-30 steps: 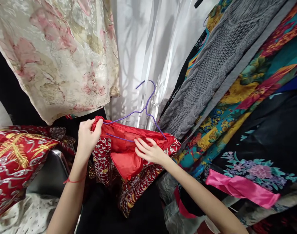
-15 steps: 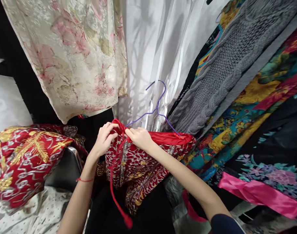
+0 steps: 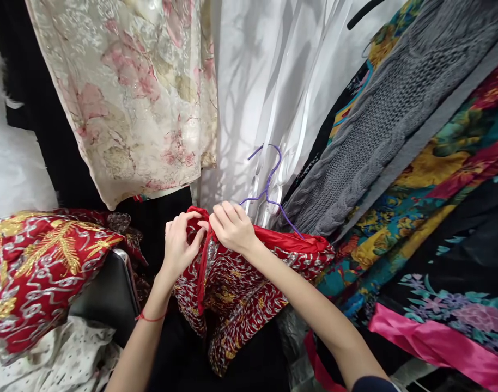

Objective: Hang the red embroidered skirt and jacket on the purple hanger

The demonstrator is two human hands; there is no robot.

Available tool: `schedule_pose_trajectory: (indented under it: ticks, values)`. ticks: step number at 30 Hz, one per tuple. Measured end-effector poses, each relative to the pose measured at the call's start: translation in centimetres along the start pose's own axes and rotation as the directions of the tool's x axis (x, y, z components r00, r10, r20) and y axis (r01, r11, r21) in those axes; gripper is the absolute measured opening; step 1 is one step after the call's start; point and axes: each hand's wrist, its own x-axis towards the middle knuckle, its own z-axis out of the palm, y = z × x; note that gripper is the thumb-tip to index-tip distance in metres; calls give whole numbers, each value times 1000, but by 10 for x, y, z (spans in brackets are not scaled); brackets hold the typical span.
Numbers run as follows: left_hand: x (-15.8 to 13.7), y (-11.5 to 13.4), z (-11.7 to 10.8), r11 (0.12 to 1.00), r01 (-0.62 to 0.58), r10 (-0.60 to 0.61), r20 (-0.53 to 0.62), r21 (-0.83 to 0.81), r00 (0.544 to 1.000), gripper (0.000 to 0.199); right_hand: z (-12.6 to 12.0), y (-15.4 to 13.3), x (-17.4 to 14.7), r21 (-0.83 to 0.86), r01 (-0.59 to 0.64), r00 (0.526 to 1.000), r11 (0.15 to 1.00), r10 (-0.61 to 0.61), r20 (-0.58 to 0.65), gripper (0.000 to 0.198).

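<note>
A red garment [image 3: 253, 288] with silver and gold embroidery hangs in front of me, its plain red waistband along the top. My left hand [image 3: 180, 242] pinches the band's left end. Close beside it, my right hand [image 3: 231, 227] is closed on the same edge, its fingers curled over the band. Out of the garment's top rises a purple hanger [image 3: 267, 188], its hook bare; the hanger's left arm goes out of sight behind my right hand. A red cord [image 3: 202, 272] runs down the garment's front below my hands.
At the left, red gold-embroidered cloth [image 3: 56, 267] lies over a dark chair-like back [image 3: 105, 296], above white dotted cloth [image 3: 48, 354]. A cream floral cloth [image 3: 143, 98] hangs above. Right are a grey knit [image 3: 375, 120], floral garments and a pink ribbon [image 3: 437, 343]. White curtain [image 3: 241, 81] hangs behind.
My right hand has shifted slightly up, with its fingers more curled over the band. The red cord's dangling end no longer shows below the garment. The view has shifted slightly.
</note>
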Motion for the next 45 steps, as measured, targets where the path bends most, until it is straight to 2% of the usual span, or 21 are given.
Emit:
schedule_pose_trajectory:
  ticks: [1,3,5,7,11,14,17,19,20,23,25,27,30,32,36,38,40,45]
  values:
    - [0,-1,1,1000,3,-3,-5,-16,1000,25,2,2,1,7,-18,999,1000,18,28,30]
    - [-2,-3,4,998,23,-24,-18,-60,1000,35,9,5,4,48,-74,981,996,64,185,34]
    - [-3,-6,9,990,60,-65,-36,-124,997,47,15,9,6,87,-124,927,988,84,365,39]
    - [-4,-9,15,976,97,-107,-44,-193,993,55,17,10,7,86,-169,884,982,113,454,43]
    - [-1,-11,23,949,123,-140,-39,-292,989,59,12,11,7,105,-168,872,980,98,479,47]
    - [-2,-5,27,950,122,-165,-129,-288,978,57,12,12,7,150,-141,861,978,47,506,44]
    - [-18,1,36,967,183,-237,-351,-180,906,48,18,12,5,116,-173,872,978,97,481,43]
    - [-39,1,47,951,270,-309,-408,-153,859,40,24,11,5,84,-198,883,977,140,448,44]
    - [-53,-1,54,933,315,-359,-378,-176,853,36,27,11,5,75,-204,888,976,152,435,45]
    - [-91,-8,75,826,435,-507,-132,-358,852,28,32,10,4,71,-210,896,975,163,414,44]
    - [-109,-10,83,793,479,-539,-67,-377,839,30,32,10,2,86,-215,895,973,161,415,44]
    - [-117,-6,86,832,477,-521,-103,-283,847,35,31,10,1,109,-228,891,967,163,424,45]
    - [-120,2,86,877,478,-479,-188,-56,857,38,29,10,-1,139,-262,875,955,174,453,46]
    - [-121,6,86,850,524,-502,-234,41,833,36,28,10,-1,148,-287,863,946,189,469,45]
    - [-132,10,91,780,620,-578,-282,87,766,30,28,8,-1,157,-320,856,934,214,471,43]
    - [-135,12,93,773,634,-606,-262,31,751,28,30,7,-2,164,-319,863,933,215,457,43]
    - [-131,15,92,766,637,-641,-170,-86,749,26,32,7,-4,170,-313,875,934,214,434,44]
    - [-94,10,93,688,632,-653,74,-356,753,31,34,6,-6,173,-307,890,936,218,400,44]
